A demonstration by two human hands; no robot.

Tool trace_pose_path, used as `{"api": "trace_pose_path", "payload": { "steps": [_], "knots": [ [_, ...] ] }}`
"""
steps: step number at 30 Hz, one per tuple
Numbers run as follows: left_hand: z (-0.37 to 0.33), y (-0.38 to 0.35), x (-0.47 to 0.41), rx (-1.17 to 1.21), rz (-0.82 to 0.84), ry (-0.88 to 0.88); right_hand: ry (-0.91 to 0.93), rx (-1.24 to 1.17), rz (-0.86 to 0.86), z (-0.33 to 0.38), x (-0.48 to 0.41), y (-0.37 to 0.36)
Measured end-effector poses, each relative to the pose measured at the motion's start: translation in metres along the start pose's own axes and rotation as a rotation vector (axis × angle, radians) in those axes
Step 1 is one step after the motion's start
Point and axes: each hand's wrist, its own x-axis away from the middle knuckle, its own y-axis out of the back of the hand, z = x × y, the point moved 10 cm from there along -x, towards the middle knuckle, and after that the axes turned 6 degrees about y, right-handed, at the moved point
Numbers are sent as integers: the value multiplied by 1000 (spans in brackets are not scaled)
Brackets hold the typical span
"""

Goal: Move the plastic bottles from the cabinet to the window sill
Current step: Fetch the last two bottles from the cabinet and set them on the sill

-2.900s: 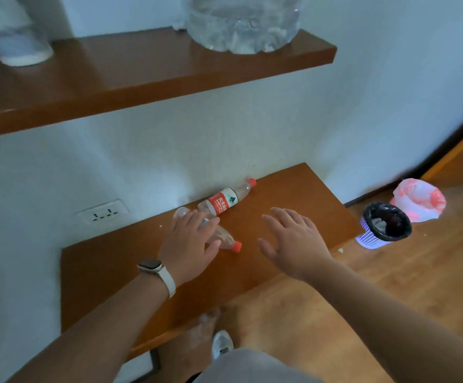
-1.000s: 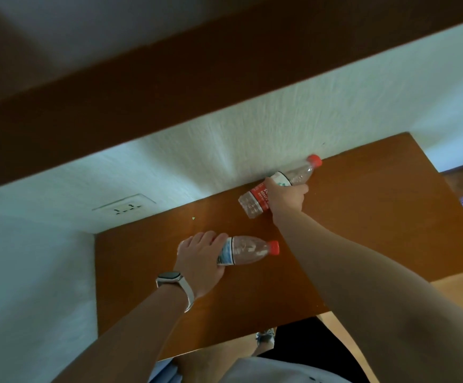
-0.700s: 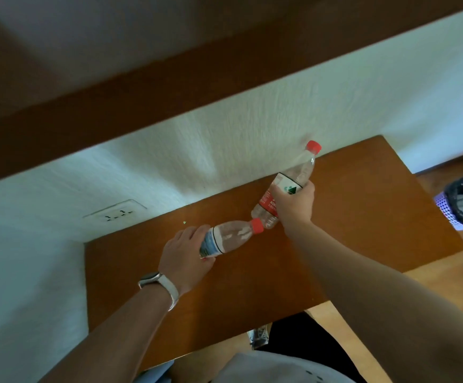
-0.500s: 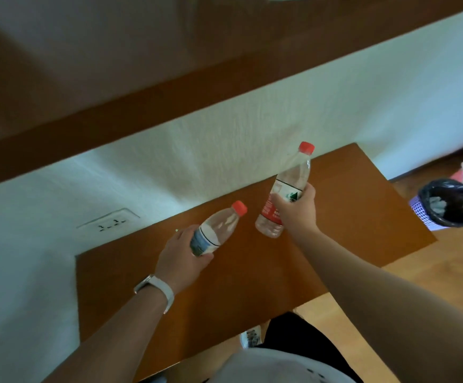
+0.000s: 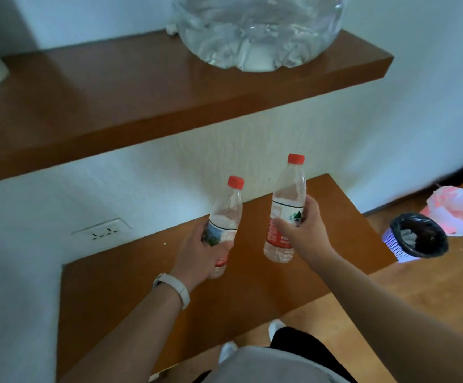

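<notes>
**Two bottles in hand, caps up, above the cabinet shelf**

The left grip is wrapped round the labelled waist of the left bottle. The right grip is wrapped round the label of the right bottle. Each bottle's long axis runs near upright, with the red cap above the fingers and the base below them. Both bases appear to hang above the cabinet shelf without touching it. The bottles are near each other but apart, and the right one is higher and closer to the shelf's right edge.

Above and behind the caps, the upper shelf juts out from the wall and carries a large clear water jug. Its front edge is the nearest obstacle to any rise. Open room lies toward the person, past the cabinet shelf's front edge. There is also room to the right, where a lined waste basket sits on the floor off the right corner.

The window sill is not in view. The carry probably calls for drawing both bottles back and low before turning.
</notes>
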Motion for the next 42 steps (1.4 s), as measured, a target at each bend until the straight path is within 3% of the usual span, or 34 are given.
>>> {"api": "trace_pose_path", "payload": {
  "steps": [12,17,26,35,42],
  "knots": [
    [-29,-43,19,349,-225,165,41,56,321,-2,-28,33],
    [-33,-54,41,366,-340,207,55,44,481,-8,-42,28],
    [7,-16,123,356,-660,420,136,9,825,13,-17,-54],
    [64,16,237,449,-956,583,255,-3,1172,49,76,-145],
    [100,19,322,561,-1120,669,303,-16,1340,68,156,-187]
  ]
}}
